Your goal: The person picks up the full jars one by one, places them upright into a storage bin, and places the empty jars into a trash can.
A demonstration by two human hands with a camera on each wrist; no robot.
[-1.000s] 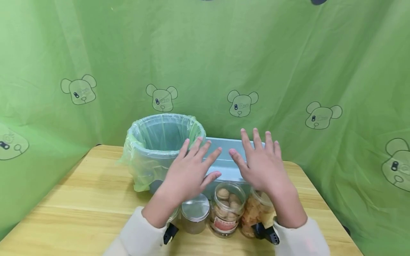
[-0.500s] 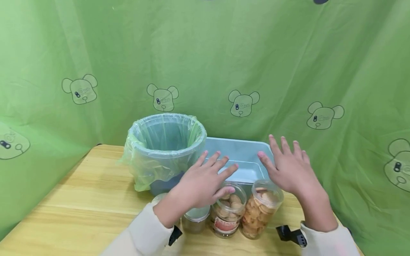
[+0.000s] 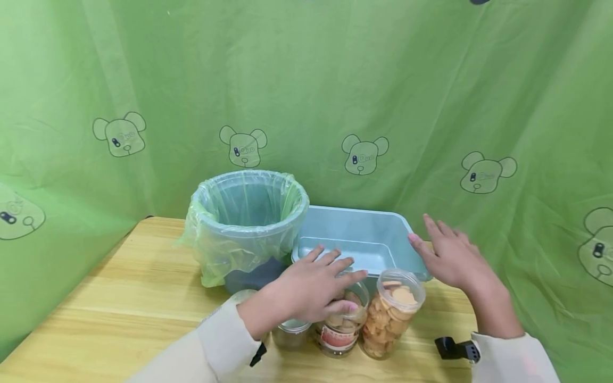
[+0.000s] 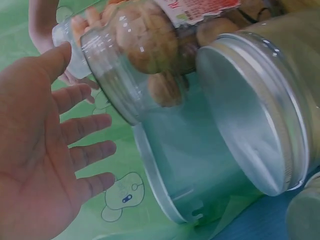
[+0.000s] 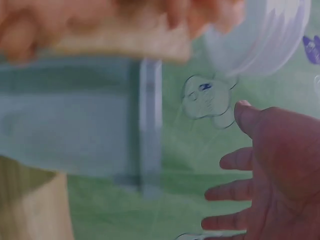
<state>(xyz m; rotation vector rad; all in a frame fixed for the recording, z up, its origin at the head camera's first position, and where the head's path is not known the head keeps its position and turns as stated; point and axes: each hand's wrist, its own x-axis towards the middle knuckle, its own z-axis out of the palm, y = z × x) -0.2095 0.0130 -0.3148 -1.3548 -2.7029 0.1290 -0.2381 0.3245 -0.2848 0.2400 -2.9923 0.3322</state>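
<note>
My left hand (image 3: 313, 290) hovers over the walnut jar (image 3: 338, 339) with its fingers spread, holding nothing. Walnuts show through the clear wall in the left wrist view, where the jar's open mouth is beside the left hand (image 4: 45, 135). Left of it stands a jar with a silver lid (image 4: 250, 125), and a further jar (image 3: 243, 295) is mostly hidden by the left wrist. On the right is a tall clear jar of orange-brown snack pieces (image 3: 385, 327) with no lid. My right hand (image 3: 455, 260), fingers extended and empty, hangs in the air to the right of that jar.
A blue bin (image 3: 254, 276) lined with a thin green bag (image 3: 210, 255) stands at the back left. Beside it, behind the jars, is a light blue rectangular tub (image 3: 354, 223). All rest on a wooden table (image 3: 119, 308) before a green curtain (image 3: 306, 80).
The right hand has moved right and a little down, uncovering the snack jar. The left hand has shifted right and down, from near the bin to over the walnut jar.
</note>
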